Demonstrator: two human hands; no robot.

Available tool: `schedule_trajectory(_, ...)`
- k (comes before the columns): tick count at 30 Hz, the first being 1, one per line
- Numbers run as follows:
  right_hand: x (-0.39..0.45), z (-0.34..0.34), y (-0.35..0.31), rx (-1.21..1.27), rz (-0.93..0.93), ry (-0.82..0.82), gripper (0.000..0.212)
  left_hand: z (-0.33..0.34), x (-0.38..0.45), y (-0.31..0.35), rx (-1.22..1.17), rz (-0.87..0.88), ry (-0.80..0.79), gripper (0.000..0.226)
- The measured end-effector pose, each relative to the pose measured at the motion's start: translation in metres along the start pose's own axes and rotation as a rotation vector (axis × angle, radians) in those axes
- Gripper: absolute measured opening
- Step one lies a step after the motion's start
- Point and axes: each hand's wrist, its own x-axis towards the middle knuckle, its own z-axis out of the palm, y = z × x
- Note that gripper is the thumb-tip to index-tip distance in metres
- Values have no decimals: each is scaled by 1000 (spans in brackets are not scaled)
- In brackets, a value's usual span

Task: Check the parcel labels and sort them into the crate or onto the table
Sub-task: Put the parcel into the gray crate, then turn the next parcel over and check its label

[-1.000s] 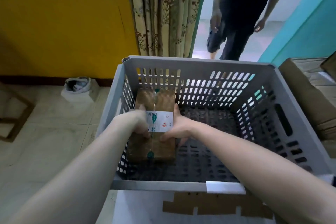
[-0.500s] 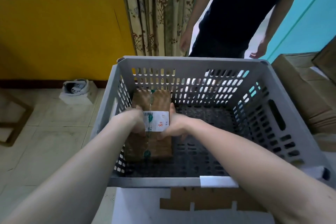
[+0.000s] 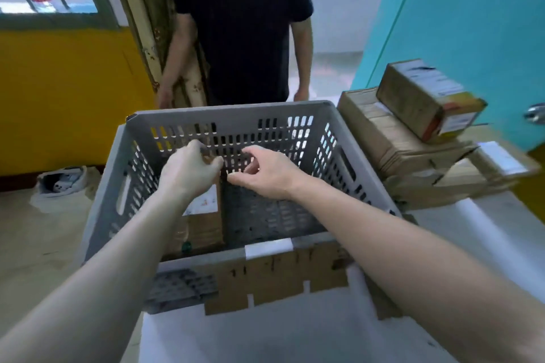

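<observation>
both hands, left hand (image 3: 188,171) and right hand (image 3: 265,172), hover over crate (image 3: 224,124), fingers loosely curled, empty; parcel (image 3: 200,224) lies at left inside.

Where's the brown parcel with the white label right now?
In the head view, the parcel lies on the floor of the grey crate, against its left wall, partly hidden under the left hand.

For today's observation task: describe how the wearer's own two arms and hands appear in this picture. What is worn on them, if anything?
Both forearms are bare up to the frame's edge: no sleeves, gloves, watch or wristband show. The left hand and the right hand are bare too. A small glint on one finger of the right hand might be a ring, but the picture is too blurred to tell.
</observation>
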Motion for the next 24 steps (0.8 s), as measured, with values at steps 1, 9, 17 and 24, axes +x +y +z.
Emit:
schedule_trajectory(1, -13, -10, 3, 14, -5, 37, 80, 2, -7, 14, -97, 21, 27, 49)
schedule_trajectory(9, -122, -91, 56, 115, -108, 312, 66, 31, -73, 124, -494, 227, 216, 32)
schedule_trajectory(17, -225, -163, 175, 155, -104, 393, 55, 102, -162, 234, -600, 255, 274, 24)
schedule_trajectory(24, -276, -187, 248, 162, -29, 448, 58, 163, -225, 276, -616, 258, 225, 22)
